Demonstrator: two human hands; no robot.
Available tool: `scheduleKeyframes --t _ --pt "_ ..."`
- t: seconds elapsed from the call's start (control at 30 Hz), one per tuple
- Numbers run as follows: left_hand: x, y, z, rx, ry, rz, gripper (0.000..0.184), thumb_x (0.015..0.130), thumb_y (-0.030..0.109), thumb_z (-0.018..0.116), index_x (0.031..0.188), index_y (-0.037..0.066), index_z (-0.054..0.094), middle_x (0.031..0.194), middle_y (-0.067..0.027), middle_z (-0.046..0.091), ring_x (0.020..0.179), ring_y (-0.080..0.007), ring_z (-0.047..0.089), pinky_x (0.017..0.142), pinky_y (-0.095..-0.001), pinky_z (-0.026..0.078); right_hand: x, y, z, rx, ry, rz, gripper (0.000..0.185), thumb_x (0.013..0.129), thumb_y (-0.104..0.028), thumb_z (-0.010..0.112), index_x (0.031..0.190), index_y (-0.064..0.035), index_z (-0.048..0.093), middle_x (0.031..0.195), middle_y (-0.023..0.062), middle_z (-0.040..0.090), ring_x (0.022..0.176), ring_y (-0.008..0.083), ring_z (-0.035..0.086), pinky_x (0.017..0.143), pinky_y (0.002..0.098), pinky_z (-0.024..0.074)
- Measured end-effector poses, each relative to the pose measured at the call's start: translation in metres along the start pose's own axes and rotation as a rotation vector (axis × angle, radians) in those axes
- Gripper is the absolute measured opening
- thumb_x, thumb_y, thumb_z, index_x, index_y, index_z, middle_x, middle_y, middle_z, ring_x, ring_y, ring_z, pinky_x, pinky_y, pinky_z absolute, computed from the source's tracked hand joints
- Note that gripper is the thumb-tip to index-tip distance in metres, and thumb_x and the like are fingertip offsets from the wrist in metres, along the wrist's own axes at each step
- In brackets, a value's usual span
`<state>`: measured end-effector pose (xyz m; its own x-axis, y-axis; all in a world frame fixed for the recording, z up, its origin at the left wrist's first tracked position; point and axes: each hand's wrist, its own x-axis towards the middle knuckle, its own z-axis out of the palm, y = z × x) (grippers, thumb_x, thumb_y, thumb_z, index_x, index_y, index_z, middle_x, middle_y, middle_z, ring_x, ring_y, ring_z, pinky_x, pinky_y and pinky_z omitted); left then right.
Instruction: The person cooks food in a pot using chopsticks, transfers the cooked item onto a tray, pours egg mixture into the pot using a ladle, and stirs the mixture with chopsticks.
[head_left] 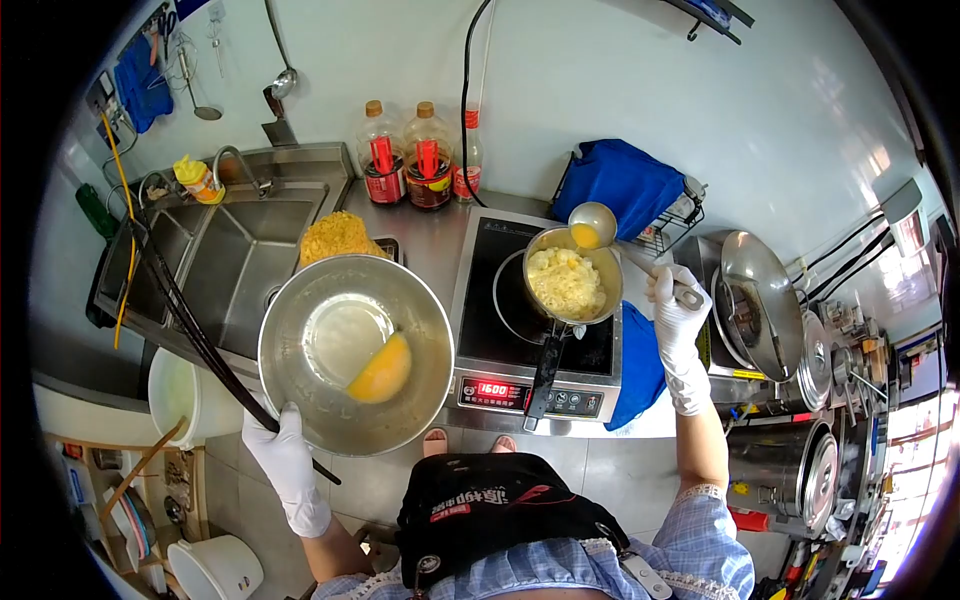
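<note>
My left hand [284, 458], in a white glove, grips the near-left rim of a large steel bowl [425, 300]. A pool of beaten egg [382, 368] lies in the bowl's lower right. My gloved right hand [678, 312] is closed round the handle of a ladle [592, 212], whose cup holds a little egg over the far rim of a saucepan [600, 318]. Pale yellow, lumpy food [566, 283] fills much of the saucepan, and its black handle [545, 375] points towards me. The saucepan is on an induction cooker [505, 235] whose red display reads 1600.
A steel sink [235, 240] lies left, with a heap of yellow crumbly food [338, 236] beside it. Sauce bottles [428, 160] stand at the wall. A black cable [180, 300] passes close to my left hand. On the right are a blue cloth [615, 180] and a wok [750, 262].
</note>
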<state>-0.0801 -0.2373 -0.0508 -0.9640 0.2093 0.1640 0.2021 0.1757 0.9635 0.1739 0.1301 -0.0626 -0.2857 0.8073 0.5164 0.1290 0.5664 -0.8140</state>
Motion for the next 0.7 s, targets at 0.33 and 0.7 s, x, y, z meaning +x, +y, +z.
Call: scheduleKeyframes --t 0.33,0.7 --pt "0.0 0.001 0.0 0.0 0.021 0.005 0.011 0.077 -0.009 0.049 0.083 -0.001 0.052 0.073 0.0021 0.046 0.066 -0.0058 0.039 0.061 -0.0198 0.034 -0.001 -0.008 0.014 0.069 -0.011 0.021 0.009 0.083 -0.008 0.063 0.08 0.0011 0.063 0.065 -0.0005 0.057 0.059 0.0035 0.046 0.056 0.0186 0.039" --pt "0.0 -0.005 -0.004 0.011 0.023 -0.016 0.01 0.076 -0.009 0.048 0.081 -0.001 0.05 0.071 0.003 0.043 0.065 -0.0055 0.037 0.059 -0.0197 0.033 0.0 -0.011 0.016 0.077 -0.031 0.009 0.009 0.083 -0.007 0.063 0.08 0.001 0.063 0.063 -0.0027 0.054 0.057 0.0017 0.043 0.053 0.0173 0.0371"
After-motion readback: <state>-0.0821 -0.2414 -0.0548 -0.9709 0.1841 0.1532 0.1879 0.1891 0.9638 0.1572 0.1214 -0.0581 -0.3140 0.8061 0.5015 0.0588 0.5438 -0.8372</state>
